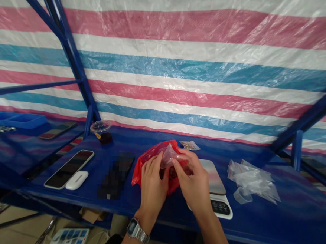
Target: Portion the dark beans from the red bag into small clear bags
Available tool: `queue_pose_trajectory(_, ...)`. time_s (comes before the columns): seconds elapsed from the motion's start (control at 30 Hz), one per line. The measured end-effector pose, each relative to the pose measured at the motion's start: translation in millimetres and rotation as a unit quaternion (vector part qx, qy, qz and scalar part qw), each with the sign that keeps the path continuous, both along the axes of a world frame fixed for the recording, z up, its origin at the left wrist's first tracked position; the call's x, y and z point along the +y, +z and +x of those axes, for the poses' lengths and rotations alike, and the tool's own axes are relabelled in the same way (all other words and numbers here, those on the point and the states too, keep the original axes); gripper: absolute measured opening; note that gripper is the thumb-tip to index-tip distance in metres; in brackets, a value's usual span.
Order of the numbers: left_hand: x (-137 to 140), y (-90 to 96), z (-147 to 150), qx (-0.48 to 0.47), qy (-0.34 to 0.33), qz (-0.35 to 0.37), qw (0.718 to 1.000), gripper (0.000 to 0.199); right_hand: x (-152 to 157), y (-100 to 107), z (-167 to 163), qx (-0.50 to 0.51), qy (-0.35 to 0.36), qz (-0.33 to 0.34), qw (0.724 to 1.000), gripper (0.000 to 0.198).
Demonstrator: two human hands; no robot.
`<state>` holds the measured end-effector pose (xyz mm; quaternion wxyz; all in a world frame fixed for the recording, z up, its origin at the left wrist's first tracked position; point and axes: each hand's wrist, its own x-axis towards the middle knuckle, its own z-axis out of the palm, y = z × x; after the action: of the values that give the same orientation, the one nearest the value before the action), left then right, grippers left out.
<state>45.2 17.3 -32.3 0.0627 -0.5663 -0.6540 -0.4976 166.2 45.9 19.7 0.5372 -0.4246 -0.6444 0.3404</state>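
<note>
A small clear plastic bag (169, 156) is pinched between my left hand (153, 179) and my right hand (194, 178). Both hands are over a red plastic bag (140, 169), whose mouth is spread open. Dark brown contents show inside the red bag, partly covered by my fingers. Just right of my right hand lies a digital scale (213, 175) with a metal plate and black buttons; my forearm hides part of it. Behind the red bag rests a small filled clear bag (189, 145) with light brown bits in it.
On the right are a pile of clear plastic bags (255, 178) and a small clear cup (243, 195). To the left lie a phone (69, 168), a white earbud case (77, 180), a dark blurred object (116, 176) and a lidded drink cup (102, 132). Blue metal posts (72, 56) frame the table.
</note>
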Motion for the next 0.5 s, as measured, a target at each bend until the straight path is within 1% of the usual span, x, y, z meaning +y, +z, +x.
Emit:
queue_pose_trajectory(0.2,-4,2.4,-8,-0.004,-0.052,-0.009,0.999,0.063,2,-5,4,0.002,-0.019,0.03,0.999,0.029)
queue_pose_trajectory(0.27,-5,2.1,-9,-0.016,-0.06,-0.014,0.998,0.058,1,-7,4,-0.001,-0.02,0.038,0.999,0.028)
queue_pose_trajectory(0.37,-4,2.3,-11,-0.032,-0.055,-0.016,0.998,0.048,1,-9,3,-0.015,-0.016,0.04,0.999,0.029)
queue_pose_trajectory(0.43,-2,3.4,-12,-0.031,-0.05,-0.01,0.998,0.047,3,-10,3,-0.017,-0.01,0.036,0.999,0.032)
queue_pose_trajectory(0.5,-1,4.8,-14,-0.02,-0.051,-0.006,0.998,0.052,5,-10,4,-0.008,-0.004,0.034,0.999,0.033)
